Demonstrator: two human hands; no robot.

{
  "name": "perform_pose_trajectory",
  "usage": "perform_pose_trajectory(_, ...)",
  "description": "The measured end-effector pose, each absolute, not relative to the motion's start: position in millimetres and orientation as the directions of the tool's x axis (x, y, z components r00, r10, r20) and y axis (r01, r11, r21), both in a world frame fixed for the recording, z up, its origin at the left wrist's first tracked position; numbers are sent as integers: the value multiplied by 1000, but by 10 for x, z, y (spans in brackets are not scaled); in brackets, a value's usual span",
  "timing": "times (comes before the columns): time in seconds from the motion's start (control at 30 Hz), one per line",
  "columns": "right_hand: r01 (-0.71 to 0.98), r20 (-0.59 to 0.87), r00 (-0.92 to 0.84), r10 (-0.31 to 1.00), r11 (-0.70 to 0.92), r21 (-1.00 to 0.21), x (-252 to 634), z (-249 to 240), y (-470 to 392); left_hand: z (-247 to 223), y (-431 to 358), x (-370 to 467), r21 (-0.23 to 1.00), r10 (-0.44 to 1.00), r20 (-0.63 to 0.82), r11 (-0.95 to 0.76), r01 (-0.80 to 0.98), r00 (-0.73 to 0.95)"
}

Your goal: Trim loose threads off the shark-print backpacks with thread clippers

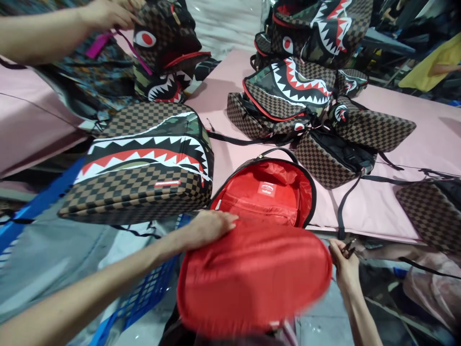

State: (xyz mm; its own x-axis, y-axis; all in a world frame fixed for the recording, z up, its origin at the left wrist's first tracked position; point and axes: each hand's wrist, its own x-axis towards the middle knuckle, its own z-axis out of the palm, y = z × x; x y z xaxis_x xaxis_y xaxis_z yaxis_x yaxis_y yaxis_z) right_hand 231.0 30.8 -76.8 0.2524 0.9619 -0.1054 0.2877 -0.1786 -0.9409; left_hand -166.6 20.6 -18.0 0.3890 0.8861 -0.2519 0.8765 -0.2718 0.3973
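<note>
An unzipped backpack with red lining (266,264) lies in front of me, its front panel folded down toward me off the table edge. My left hand (207,228) grips the panel's left side near the fold, fingers over the lining. At the panel's right edge, my right hand (344,264) has its fingertips against the rim and holds small dark thread snips (348,247) in its curled fingers. Inside the open compartment (234,192) a red label (267,189) shows. Left of it lies a closed checkered backpack with a shark-mouth print (144,163).
More checkered shark-print backpacks (288,91) are piled on the pink table (216,113), with loose black straps (345,206) between them. At upper left, another person's hand (108,17) is at a backpack (162,43). A blue plastic crate (151,288) stands below the table at left.
</note>
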Motion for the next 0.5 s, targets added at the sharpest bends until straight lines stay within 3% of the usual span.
perform_pose_trajectory(0.07, 349, -76, 140, 987, -121, -929, 2195, -694, 333, -263, -56, -1584, 281, 897, -255, -289, 915, 361)
perform_pose_trajectory(0.13, 431, -13, -145, 989, 51, -901, 1882, -505, 517, -319, -191, -1474, 208, 906, -211, -325, 922, 367)
perform_pose_trajectory(0.2, 491, -13, -514, 858, 281, -825, 1443, -327, 774, -329, -225, -1404, 205, 902, -170, -361, 910, 397)
perform_pose_trajectory(0.23, 531, -19, -603, 798, 384, -756, 1215, -279, 897, -322, -225, -1395, 210, 902, -153, -371, 905, 405)
perform_pose_trajectory(0.33, 745, -286, -653, 701, 527, -408, 695, -312, 1110, -297, -221, -1466, 229, 906, -141, -363, 903, 400)
perform_pose_trajectory(0.4, 784, -373, -620, 690, 541, -303, 579, -398, 1081, -296, -205, -1563, 236, 934, -174, -268, 934, 312)
perform_pose_trajectory(0.5, 831, -370, -555, 745, 507, -227, 699, -462, 881, -306, -75, -1682, 197, 976, -218, 18, 980, 26)
